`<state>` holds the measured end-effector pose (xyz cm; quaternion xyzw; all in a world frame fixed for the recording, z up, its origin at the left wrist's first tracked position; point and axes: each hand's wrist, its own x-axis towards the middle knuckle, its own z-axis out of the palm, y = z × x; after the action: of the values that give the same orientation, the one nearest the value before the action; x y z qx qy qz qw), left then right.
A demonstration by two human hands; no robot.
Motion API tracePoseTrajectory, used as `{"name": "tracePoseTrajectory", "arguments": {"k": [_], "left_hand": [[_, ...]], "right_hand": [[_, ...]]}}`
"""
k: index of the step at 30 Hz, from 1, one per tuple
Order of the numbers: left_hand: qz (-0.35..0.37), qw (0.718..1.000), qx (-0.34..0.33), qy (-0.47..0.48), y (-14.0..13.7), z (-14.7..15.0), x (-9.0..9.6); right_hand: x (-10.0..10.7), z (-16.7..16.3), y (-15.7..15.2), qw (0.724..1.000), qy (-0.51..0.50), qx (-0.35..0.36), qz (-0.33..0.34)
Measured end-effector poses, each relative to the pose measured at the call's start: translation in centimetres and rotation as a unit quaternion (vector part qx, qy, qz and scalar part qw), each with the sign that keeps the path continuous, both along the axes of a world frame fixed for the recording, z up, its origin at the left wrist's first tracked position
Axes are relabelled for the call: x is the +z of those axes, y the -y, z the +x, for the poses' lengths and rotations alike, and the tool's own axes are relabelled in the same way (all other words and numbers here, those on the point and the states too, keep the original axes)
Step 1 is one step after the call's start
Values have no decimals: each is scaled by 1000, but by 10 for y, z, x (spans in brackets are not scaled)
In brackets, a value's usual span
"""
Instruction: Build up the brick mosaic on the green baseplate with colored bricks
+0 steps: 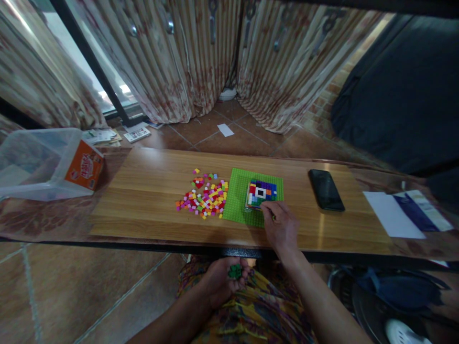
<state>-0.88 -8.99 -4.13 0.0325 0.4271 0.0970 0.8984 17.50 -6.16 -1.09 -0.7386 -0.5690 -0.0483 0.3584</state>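
My left hand (226,278) is cupped palm up below the table's front edge. Several small dark green toy bricks (235,272) rest in it. My right hand (281,222) reaches over the green baseplate (236,191), its fingers pinched together at the front right corner of a square block of multicoloured toy bricks (269,187). Whatever lies between those fingertips is hidden. The block has a white square ring with a dark centre on its top and stands on the baseplate. Left of the baseplate spreads a pile of loose small bricks (206,200) in pink, yellow, red, white and orange.
A black phone (326,190) lies on the wooden board (143,191) to the right. Further right are a white sheet (392,215) and a blue-and-white packet (423,210). At the far left stands a clear plastic box (39,162) with an orange label.
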Motion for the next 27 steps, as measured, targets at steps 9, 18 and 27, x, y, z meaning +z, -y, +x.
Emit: {"name": "tracePoseTrajectory", "arguments": {"k": [9, 18, 27], "left_hand": [[-6, 999, -8, 35, 1, -1, 2], [-4, 983, 78, 168, -3, -2, 14], [-17, 974, 109, 199, -8, 5, 21]], "right_hand": [[-5, 7, -2, 999, 13, 34, -21], [13, -9, 33, 994, -95, 52, 5], [15, -33, 90, 961, -79, 217, -153]]}}
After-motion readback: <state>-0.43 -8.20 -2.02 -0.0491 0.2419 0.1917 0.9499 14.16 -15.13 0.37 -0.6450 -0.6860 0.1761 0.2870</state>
